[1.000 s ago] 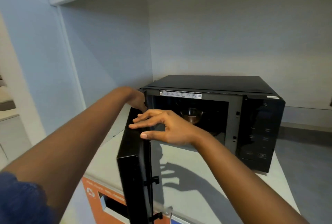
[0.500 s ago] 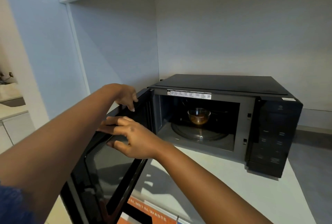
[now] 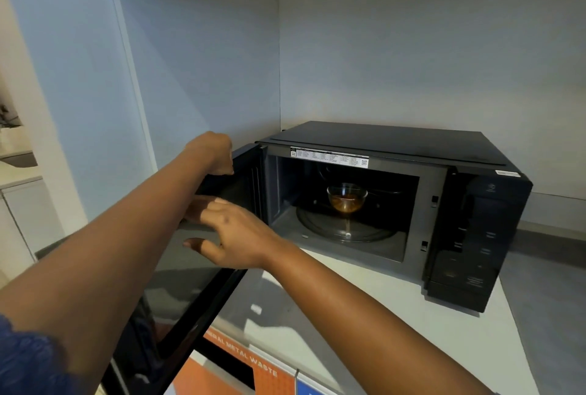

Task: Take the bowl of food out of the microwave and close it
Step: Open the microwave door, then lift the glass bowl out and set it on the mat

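Observation:
A black microwave point(image 3: 390, 137) stands on a pale counter point(image 3: 348, 315) with its door point(image 3: 190, 286) swung wide to the left. Inside, a small clear glass bowl point(image 3: 347, 199) of brown food sits on the glass turntable point(image 3: 345, 229). My left hand point(image 3: 214, 152) grips the top edge of the door near the hinge. My right hand point(image 3: 231, 237) rests against the door's inner face, fingers spread, holding nothing. Both hands are left of the cavity, apart from the bowl.
The microwave's control panel point(image 3: 475, 245) is at the right. Walls close in at the left and behind, with a shelf overhead. Below the counter's front edge is an orange waste-bin label point(image 3: 241, 359). A strip of counter lies in front of the microwave.
The door has swung from half open to fully open on the left. Both hands followed it leftward. The bowl inside is now in full sight.

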A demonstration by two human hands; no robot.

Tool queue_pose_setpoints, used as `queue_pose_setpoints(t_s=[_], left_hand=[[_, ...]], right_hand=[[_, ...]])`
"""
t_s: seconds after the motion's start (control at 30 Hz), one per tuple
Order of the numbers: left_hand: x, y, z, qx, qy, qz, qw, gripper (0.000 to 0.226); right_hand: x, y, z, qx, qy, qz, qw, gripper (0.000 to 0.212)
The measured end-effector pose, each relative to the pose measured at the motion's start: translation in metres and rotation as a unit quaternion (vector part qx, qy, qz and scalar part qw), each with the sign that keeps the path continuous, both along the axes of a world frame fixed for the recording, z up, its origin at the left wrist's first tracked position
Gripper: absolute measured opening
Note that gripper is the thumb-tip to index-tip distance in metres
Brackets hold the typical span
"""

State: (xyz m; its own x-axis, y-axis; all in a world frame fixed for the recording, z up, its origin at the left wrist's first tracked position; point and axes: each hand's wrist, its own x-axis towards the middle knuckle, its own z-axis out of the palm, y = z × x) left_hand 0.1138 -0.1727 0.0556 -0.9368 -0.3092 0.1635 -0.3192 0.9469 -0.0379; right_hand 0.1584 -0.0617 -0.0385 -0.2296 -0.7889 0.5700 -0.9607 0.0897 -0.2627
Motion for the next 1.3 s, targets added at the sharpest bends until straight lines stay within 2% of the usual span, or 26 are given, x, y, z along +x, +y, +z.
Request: queue_pose_setpoints(t_s=[0.13,0.2,0.27,0.33,0.43,0.57,0.67,0.8,0.93,1.03,1.1,1.17,1.3], left_hand=[[0.002,0.008,-0.024,-0.039,0.183,0.030,0.982,0.021],[0.000,0.017,-0.043,-0.056,0.277,-0.012,0.959,0.021],[-0.006,0.027,-0.064,-0.048,0.314,-0.096,0.943,0.026],[-0.016,0.038,-0.082,-0.031,0.274,-0.169,0.946,0.038],[-0.043,0.054,-0.104,0.014,0.215,-0.206,0.955,0.047],[-0.084,0.065,-0.128,0.132,0.175,-0.206,0.954,0.046],[-0.117,0.068,-0.144,0.266,0.144,-0.170,0.938,0.047],[-0.157,0.075,-0.163,0.464,0.119,-0.092,0.873,0.044],[-0.190,0.084,-0.175,0.581,0.137,-0.011,0.802,0.036],[-0.210,0.087,-0.184,0.667,0.120,0.011,0.735,0.032],[-0.221,0.087,-0.190,0.711,0.113,0.022,0.694,0.020],[-0.234,0.088,-0.191,0.736,0.110,0.029,0.668,0.018],[-0.256,0.095,-0.191,0.761,0.093,0.015,0.641,0.037]], right_hand=[[-0.028,0.032,-0.013,-0.077,-0.063,-0.059,0.993,0.034],[-0.046,0.051,-0.022,-0.102,-0.107,-0.102,0.984,0.027],[-0.064,0.067,-0.033,-0.112,-0.146,-0.149,0.971,0.024],[-0.082,0.081,-0.044,-0.108,-0.173,-0.193,0.960,0.024],[-0.109,0.100,-0.058,-0.110,-0.202,-0.243,0.942,0.024],[-0.137,0.122,-0.074,-0.120,-0.241,-0.306,0.913,0.023],[-0.160,0.137,-0.084,-0.127,-0.268,-0.356,0.886,0.023],[-0.188,0.154,-0.094,-0.166,-0.314,-0.407,0.842,0.024],[-0.223,0.163,-0.103,-0.209,-0.368,-0.444,0.790,0.023],[-0.247,0.162,-0.111,-0.244,-0.417,-0.470,0.739,0.025],[-0.261,0.158,-0.117,-0.263,-0.460,-0.472,0.704,0.029],[-0.274,0.152,-0.118,-0.282,-0.491,-0.481,0.670,0.030],[-0.294,0.140,-0.113,-0.335,-0.507,-0.479,0.633,0.035]])
